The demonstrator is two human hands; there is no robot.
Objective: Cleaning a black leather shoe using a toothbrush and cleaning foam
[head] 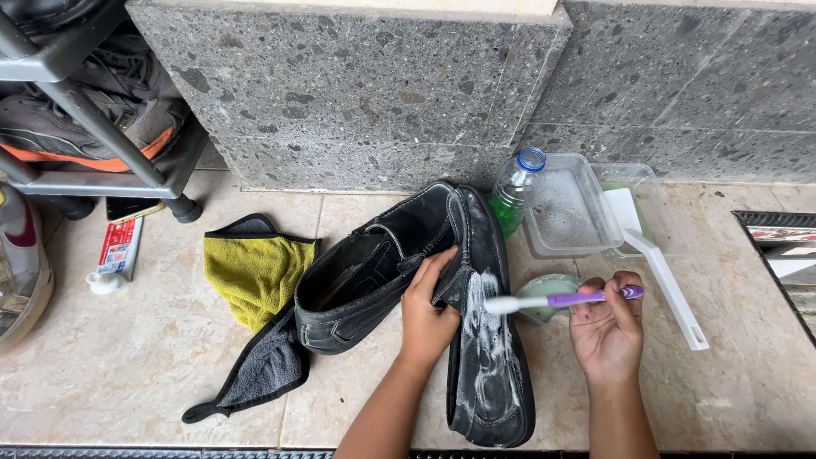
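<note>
View: head camera, looking down at a tiled floor (127, 374) that ends at a grey stone wall (357, 85) along its far edge.
Work in hand: scrubbing a black shoe (489, 357) with a toothbrush (552, 300).
Left hand (425, 319): closed over the shoe's inner edge, fingers curled on the rim, steadying it.
Right hand (605, 327): pinching the purple handle of the toothbrush, palm up; white bristle head just touching the shoe's side.
Shoe position: on the floor near its near edge, about centre, lying on its side with the sole side up.
Long axis: runs near to far, far end tipped slightly left; which end is toe or heel I cannot tell.
Progress, judged: white lather covers the upper and middle run of the exposed face; the near end looks dark and barely soaped. Scrubbing is partway, with rinsing or wiping apparently left.
Second shoe (374, 268): touching the first on its left, opening up, no foam visible; looks untreated.
Cloth (255, 276): yellow and grey, left of the shoes.
Supplies: clear tub (578, 225) with suds, bottle (514, 191) of green liquid, white scoop (667, 276), towards the far right.
</note>
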